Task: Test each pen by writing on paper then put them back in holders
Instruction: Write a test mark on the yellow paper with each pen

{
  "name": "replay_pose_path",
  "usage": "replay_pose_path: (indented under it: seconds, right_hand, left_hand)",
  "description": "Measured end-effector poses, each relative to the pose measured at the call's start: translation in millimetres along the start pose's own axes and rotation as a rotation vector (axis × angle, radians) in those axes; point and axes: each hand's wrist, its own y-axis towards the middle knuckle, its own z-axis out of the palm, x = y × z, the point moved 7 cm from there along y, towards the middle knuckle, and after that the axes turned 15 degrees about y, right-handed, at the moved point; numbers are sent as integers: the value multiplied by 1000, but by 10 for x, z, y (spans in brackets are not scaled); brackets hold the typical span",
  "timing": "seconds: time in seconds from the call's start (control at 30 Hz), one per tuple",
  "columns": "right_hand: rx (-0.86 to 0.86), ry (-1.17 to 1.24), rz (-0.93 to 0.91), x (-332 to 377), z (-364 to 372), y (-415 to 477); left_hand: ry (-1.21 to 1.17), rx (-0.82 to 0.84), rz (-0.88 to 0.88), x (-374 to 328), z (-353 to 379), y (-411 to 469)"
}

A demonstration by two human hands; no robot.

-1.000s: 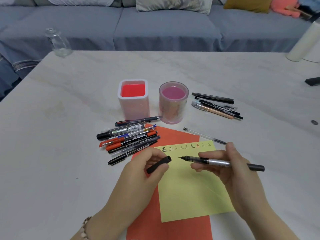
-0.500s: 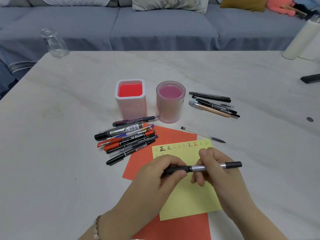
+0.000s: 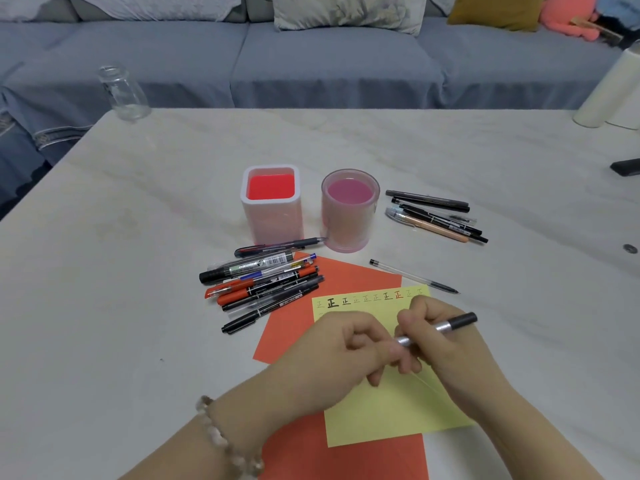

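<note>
My right hand grips a silver and black pen above the yellow paper, which has a row of written marks along its top edge. My left hand curls round the pen's front end, hiding the cap and tip. The yellow sheet lies on an orange paper. Behind them stand a square white holder with a red inside and a round pink holder. Several pens are piled to the left, several more lie to the right, and one clear pen lies alone.
A glass jar stands at the table's far left corner. A white cylinder and a black object are at the right edge. A small round thing lies on the marble table. A grey sofa runs behind the table.
My left hand held the loose black cap apart from the pen, then brought it onto the tip. Both hands have come together and the pen now tilts up to the right.
</note>
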Motion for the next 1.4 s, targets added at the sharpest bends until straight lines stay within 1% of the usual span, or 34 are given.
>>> replay_pose_path:
  seconds: [0.1, 0.13, 0.2, 0.23, 0.27, 0.3, 0.37, 0.43, 0.5, 0.57, 0.63, 0.67, 0.73, 0.83, 0.87, 0.93, 1.03, 1.1, 1.2, 1.3, 1.4]
  right_hand:
    - [4, -260, 32, -75, -46, 170]
    - [1, -441, 29, -114, -104, 244]
    - [-16, -919, -45, -163, -260, 415]
    - [-41, -1081, -98, -145, -327, 502]
    - [-81, -1158, -137, -109, -385, 586]
    - [-125, -1192, -154, -86, -446, 665]
    - [-186, -1284, -128, -72, -539, 793]
    - [-190, -1362, -70, -127, -608, 883]
    - [-179, -1380, -34, -179, -639, 912]
    - [-181, -1364, -53, -195, -642, 912]
    - [-178, -1363, -82, -186, -627, 887]
    - [-172, -1353, -105, -169, -612, 867]
    - [-151, -1284, -216, -107, -548, 815]
    - [-140, -1033, -381, 53, -392, 657]
    - [-137, -923, -409, 107, -339, 594]
    - [-154, -708, -440, 173, -266, 469]
    - [-243, -402, -356, 138, -244, 401]
    - [-273, -264, -293, 52, -227, 415]
    - [-245, -176, -235, -68, -149, 474]
    - [-200, -91, -136, -251, -70, 545]
    - [-240, -59, -61, -400, -35, 575]
  left_hand:
    - [448, -431, 83, 116, -293, -1]
    - [520, -550, 82, 166, -426, -27]
    - [579, -741, 47, 317, -710, -65]
    - [636, -828, 14, 408, -854, -81]
    - [707, -896, -13, 482, -990, -95]
    - [780, -933, -34, 557, -1109, -89]
    - [895, -949, -72, 687, -1286, -46]
    - [982, -953, -68, 756, -1363, 1]
    - [1079, -987, -27, 736, -1338, 17]
    - [1127, -1017, 29, 663, -1192, 2]
    - [1071, -996, 124, 596, -940, -29]
    - [1020, -951, 170, 597, -786, -37]
    - [954, -789, 216, 669, -485, -14]
    - [1018, -557, 194, 833, -195, 49]
    - [1033, -511, 192, 869, -152, 61]
    - [1042, -478, 207, 898, -107, 68]
    - [1028, -471, 222, 940, -82, 73]
    - [1033, -472, 224, 947, -78, 80]
    - [1036, -482, 222, 944, -78, 93]
    - [1020, -487, 225, 952, -72, 96]
    - [1014, -490, 220, 954, -74, 95]
